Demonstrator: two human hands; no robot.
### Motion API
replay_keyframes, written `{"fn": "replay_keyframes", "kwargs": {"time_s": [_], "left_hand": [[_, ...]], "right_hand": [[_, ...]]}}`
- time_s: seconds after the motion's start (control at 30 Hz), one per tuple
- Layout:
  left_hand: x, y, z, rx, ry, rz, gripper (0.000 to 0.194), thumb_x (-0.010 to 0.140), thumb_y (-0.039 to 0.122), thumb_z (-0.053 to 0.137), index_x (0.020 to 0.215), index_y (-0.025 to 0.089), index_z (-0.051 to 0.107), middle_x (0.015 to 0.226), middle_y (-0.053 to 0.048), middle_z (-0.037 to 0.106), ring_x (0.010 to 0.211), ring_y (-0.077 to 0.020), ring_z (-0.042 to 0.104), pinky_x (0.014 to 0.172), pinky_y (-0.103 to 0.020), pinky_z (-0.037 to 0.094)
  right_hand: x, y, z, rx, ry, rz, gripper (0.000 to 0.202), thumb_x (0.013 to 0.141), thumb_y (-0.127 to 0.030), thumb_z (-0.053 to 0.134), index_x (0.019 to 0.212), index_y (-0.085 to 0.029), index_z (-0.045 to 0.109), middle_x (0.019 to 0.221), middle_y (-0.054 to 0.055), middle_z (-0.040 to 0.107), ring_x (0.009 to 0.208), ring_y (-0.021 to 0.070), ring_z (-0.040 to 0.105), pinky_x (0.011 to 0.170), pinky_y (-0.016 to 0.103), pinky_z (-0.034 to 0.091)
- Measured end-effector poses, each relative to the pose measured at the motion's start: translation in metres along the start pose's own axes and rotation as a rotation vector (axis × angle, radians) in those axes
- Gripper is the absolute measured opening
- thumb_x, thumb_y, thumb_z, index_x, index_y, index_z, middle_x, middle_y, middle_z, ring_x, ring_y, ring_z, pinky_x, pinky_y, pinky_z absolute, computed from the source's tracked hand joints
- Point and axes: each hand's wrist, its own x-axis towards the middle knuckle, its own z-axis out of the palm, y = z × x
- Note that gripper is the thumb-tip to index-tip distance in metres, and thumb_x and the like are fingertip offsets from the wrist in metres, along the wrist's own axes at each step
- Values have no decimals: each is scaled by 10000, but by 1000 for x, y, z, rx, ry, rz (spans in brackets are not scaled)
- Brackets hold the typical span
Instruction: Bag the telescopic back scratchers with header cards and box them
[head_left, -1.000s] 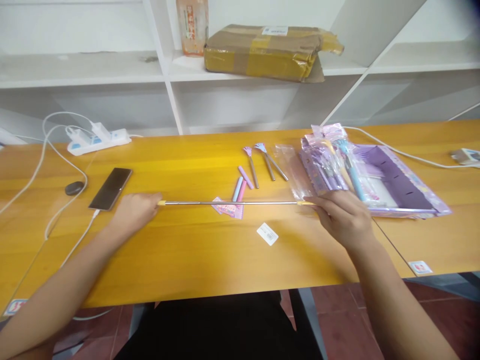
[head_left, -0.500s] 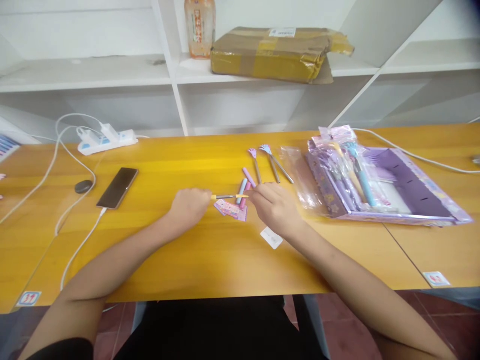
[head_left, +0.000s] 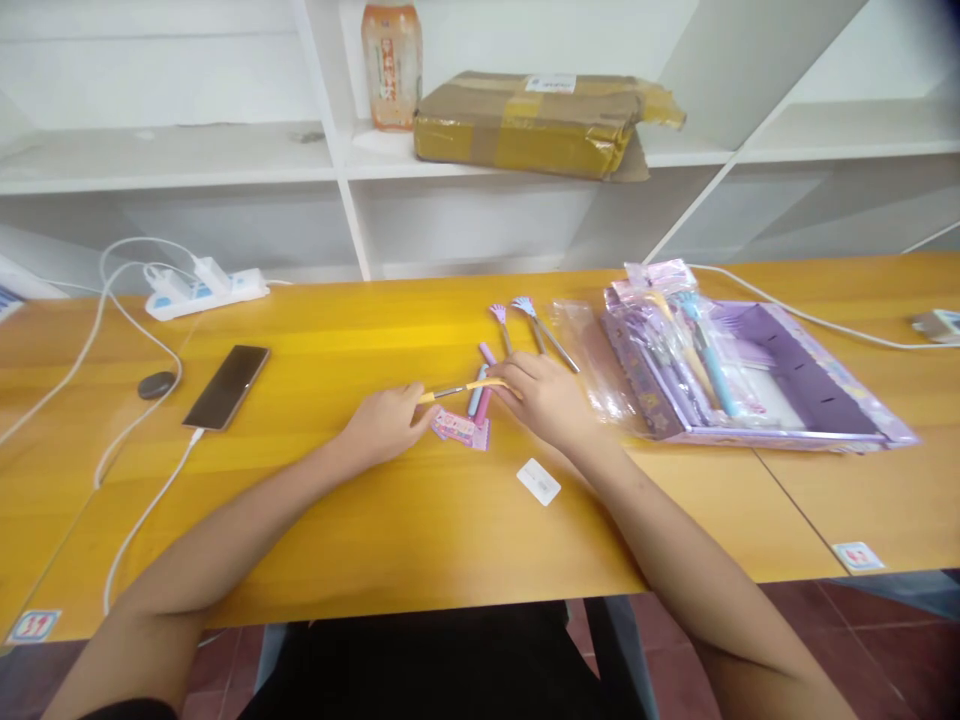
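Both hands hold a slim yellow back scratcher point(head_left: 450, 391) level above the table, its short metal rod showing between yellow ends. My left hand point(head_left: 384, 424) is closed around the left end, thumb pointing toward the middle. My right hand point(head_left: 546, 398) grips the right end with bent fingers, hiding its tip. Just beneath lie a blue handle point(head_left: 477, 392), a pink handle point(head_left: 482, 408) and a small printed pink card point(head_left: 459, 427). Beyond my right hand are a purple hand-shaped scratcher head point(head_left: 499, 315) and a blue one point(head_left: 523, 306), both on metal rods.
An open purple box point(head_left: 795, 436) with wrapped scratchers stands at right, beside clear plastic wrappers point(head_left: 589, 350). A white label point(head_left: 538, 482) lies near my right wrist. At left are a charging phone point(head_left: 227, 388), cables and a power strip point(head_left: 206, 294). Shelves hold a cardboard package point(head_left: 517, 125).
My left hand has turned from a tight fist to a looser grip, with its thumb now showing. The scratcher tilts up slightly to the right. The camera view has shifted a little.
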Motion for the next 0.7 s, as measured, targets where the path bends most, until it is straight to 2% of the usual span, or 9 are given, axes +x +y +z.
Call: {"fn": "replay_keyframes", "kwargs": {"time_s": [0.07,0.13,0.23,0.3,0.4,0.47,0.57,0.63,0.7], "left_hand": [[4,-16,8,-137,0,144,397,1157,507,359,1028,223,605,982,-87,747,863,-254,699,783,-364,485],[10,-32,13,-229,-1,254,427,1159,512,320,987,232,592,954,-70,720,863,-239,679,813,-360,489],[17,-47,16,-315,43,222,434,1153,542,333,977,234,583,902,-46,678,825,-223,652,794,-350,479],[19,-49,16,-347,73,176,438,1151,550,335,979,232,583,887,-39,664,811,-220,644,783,-350,473],[19,-46,17,-354,76,183,434,1149,545,343,1006,227,600,935,-53,687,859,-231,659,822,-362,483],[19,-43,17,-346,64,191,431,1150,539,344,1024,224,610,948,-58,697,867,-232,658,835,-365,487],[18,-42,18,-333,55,184,436,1151,535,345,1042,222,628,951,-57,706,867,-231,658,842,-360,492],[18,-41,17,-327,47,178,434,1152,530,351,1061,221,641,968,-58,716,882,-231,667,853,-355,496],[18,-41,16,-327,40,171,426,1152,523,357,1085,221,650,989,-59,727,896,-231,678,863,-349,500]], "right_hand": [[-6,12,2,25,-34,73,239,1147,-346,584,1157,-181,756,1069,90,783,959,217,707,845,341,465],[-12,24,3,3,-78,165,271,1145,-380,574,1129,-184,761,1053,88,781,934,216,705,848,340,467],[-21,41,2,-120,-146,380,316,1137,-387,544,1070,-181,774,1041,97,772,870,221,687,799,343,443],[-25,51,-1,-213,-188,527,337,1130,-370,512,1061,-176,779,1061,107,767,846,224,679,746,340,412],[-29,62,-9,-326,-233,687,376,1119,-375,473,1077,-164,782,1094,133,754,853,237,691,717,340,394],[-31,66,-15,-393,-258,784,418,1121,-399,445,1121,-146,778,1155,173,742,885,266,712,724,354,417],[-35,71,-23,-449,-318,920,533,1118,-517,435,1287,-105,728,1259,260,710,973,345,741,772,408,490],[-38,74,-26,-443,-380,989,610,1101,-566,459,1354,-59,685,1260,314,705,1022,398,748,828,468,533],[-41,78,-28,-420,-464,1039,594,1085,-522,501,1347,-19,677,1197,334,727,1032,423,756,867,503,550]]}}
